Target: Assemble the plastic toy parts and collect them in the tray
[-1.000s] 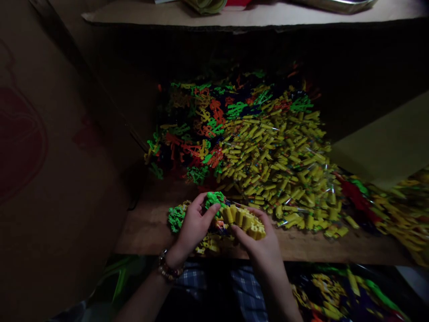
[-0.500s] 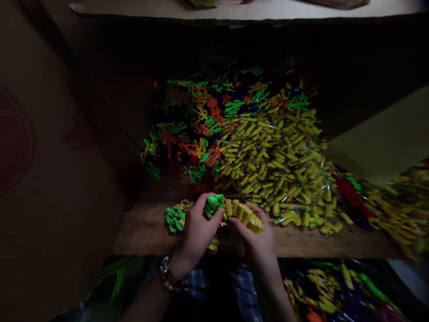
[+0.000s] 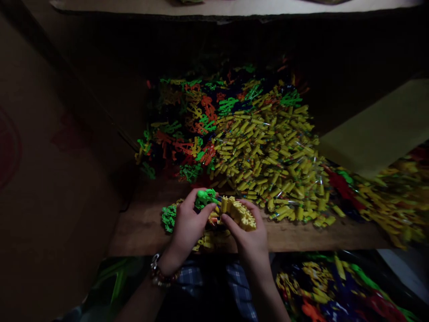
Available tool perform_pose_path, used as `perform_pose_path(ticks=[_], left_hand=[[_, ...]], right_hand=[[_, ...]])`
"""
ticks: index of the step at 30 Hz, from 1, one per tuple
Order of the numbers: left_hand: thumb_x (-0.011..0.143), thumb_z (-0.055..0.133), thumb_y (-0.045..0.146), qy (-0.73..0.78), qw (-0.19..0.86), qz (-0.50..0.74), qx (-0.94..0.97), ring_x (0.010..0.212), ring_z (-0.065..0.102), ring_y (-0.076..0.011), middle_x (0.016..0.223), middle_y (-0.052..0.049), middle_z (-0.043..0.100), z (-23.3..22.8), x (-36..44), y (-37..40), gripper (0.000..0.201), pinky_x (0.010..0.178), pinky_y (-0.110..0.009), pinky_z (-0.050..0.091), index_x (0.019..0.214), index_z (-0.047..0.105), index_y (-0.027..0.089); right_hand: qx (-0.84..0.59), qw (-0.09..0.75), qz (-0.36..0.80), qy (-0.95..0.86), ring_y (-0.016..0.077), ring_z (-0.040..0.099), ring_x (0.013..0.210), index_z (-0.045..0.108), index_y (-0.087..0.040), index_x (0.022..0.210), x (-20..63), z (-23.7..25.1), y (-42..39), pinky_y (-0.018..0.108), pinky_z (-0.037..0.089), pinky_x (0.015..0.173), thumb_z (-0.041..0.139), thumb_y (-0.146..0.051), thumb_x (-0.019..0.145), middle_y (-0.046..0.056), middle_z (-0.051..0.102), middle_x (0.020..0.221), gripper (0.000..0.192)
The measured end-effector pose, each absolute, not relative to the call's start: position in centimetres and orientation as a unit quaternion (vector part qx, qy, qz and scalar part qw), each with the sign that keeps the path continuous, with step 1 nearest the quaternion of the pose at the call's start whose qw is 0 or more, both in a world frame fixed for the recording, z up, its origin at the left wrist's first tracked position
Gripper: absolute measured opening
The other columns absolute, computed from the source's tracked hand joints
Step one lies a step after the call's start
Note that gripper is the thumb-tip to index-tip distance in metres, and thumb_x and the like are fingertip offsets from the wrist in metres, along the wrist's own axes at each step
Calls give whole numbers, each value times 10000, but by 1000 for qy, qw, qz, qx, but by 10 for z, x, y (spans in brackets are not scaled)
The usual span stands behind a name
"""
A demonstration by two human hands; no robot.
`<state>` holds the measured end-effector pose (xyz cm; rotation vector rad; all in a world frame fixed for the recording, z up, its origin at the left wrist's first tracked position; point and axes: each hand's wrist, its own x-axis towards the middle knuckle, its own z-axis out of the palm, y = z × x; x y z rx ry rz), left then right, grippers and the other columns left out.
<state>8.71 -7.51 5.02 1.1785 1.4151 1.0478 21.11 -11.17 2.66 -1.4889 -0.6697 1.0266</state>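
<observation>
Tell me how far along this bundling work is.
Done: a small green and yellow cluster lies on the wooden board beside the left hand. In hand: the left holds a green piece, the right hand a row of yellow pieces. Left: the big yellow pile and mixed coloured pile.

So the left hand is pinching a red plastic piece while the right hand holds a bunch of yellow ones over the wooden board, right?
Not quite: the piece pinched in the left hand is bright green, not red, as the head view shows. The rest holds: the right hand grips a bunch of yellow pieces over the wooden board.
</observation>
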Motion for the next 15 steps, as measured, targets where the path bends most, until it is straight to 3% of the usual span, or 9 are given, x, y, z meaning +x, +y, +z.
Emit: perform_pose_path(ticks=[4,11,15], left_hand=[[709,693,214,562,506,492,431,897,686,-203,957,-59,735,55,90,-74,236,794,-304,548,920,595,177],[723,712,215,551,494,534,409,931,679,-185,978,-48,732,55,102,-86,250,832,-277,539,942,595,190],[814,632,293,493,590,543,337,1015,647,-209,1085,-100,693,52,103,-86,250,870,-321,524,1025,588,167]], right_hand=[[-638,603,423,-224,204,627,903,565,-225,983,216,18,-114,349,504,818,826,-334,547,36,640,1011,520],[-581,624,507,-131,160,638,736,541,-244,1032,213,22,-113,302,541,669,852,-308,516,-1,668,877,606],[-596,634,474,-136,135,631,707,550,-241,1002,214,25,-111,255,529,652,851,-304,512,-26,664,832,578]])
